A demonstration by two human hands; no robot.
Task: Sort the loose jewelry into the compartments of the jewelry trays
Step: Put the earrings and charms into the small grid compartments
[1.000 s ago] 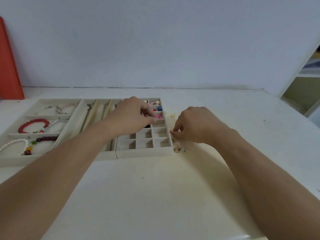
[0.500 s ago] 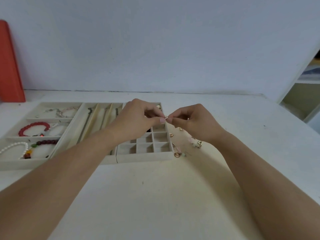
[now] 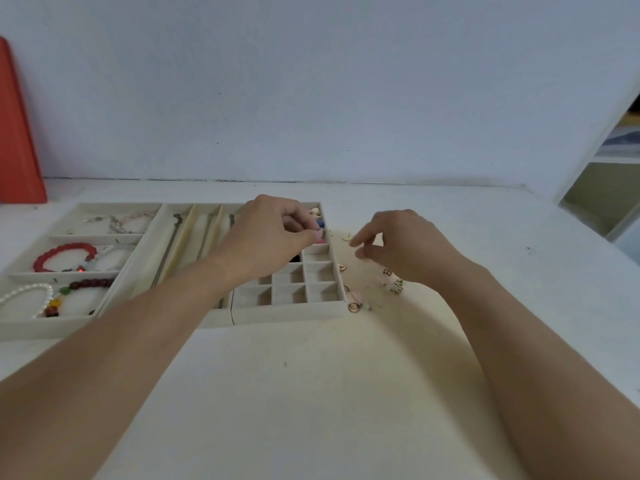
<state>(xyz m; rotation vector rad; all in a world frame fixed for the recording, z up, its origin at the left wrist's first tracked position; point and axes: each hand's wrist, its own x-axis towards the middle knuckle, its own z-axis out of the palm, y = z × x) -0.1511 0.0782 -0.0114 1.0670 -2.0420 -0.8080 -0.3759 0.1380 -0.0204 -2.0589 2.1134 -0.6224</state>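
Note:
My left hand hovers over the far right column of the cream grid tray, thumb and fingers pinched on a tiny piece I can barely make out. Coloured beads lie in the far cells by its fingertips. My right hand hangs just right of the tray with loosely curled fingers and nothing in it. Loose jewelry lies on the table under and around it: a gold ring, gold earrings, a small gold piece and a cream stud.
A bracelet tray on the left holds a red bracelet, a pearl bracelet and a dark bead strand. Chains lie in the long-slot tray. A red board leans at far left; a shelf stands beyond the table's right edge.
The hands met over the tray half a second ago and have since parted. My left hand went back over the far cells; my right hand drew away to the loose pieces.

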